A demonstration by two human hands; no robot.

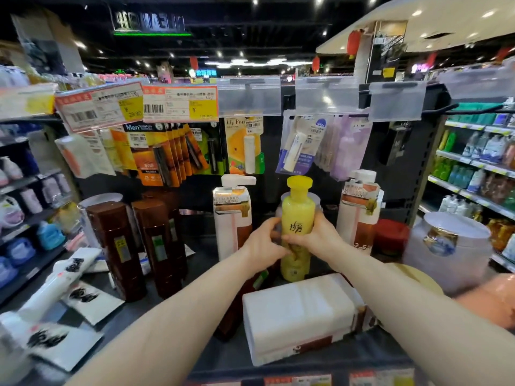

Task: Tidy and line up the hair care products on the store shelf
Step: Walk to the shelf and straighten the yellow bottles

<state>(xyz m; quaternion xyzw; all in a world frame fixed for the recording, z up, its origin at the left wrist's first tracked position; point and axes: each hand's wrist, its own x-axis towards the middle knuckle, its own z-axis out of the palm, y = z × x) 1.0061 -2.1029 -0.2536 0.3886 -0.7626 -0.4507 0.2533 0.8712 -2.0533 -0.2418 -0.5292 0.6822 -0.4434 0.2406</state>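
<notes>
White box (301, 313) before yellow bottle (298, 213); pump bottles (232, 218) flanking.

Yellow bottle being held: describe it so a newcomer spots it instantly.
Centre of the dark store shelf, between two white-sleeved pump bottles, left hand and right hand grip a tall plastic bottle. It alone is bright yellow, round yellow cap included.

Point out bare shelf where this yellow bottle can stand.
Bare shelf lies between the brown bottles and the white pump box. Crowded right: lying white pack, red-lidded jar, white tub. Crowded left: flat sachets.
</notes>
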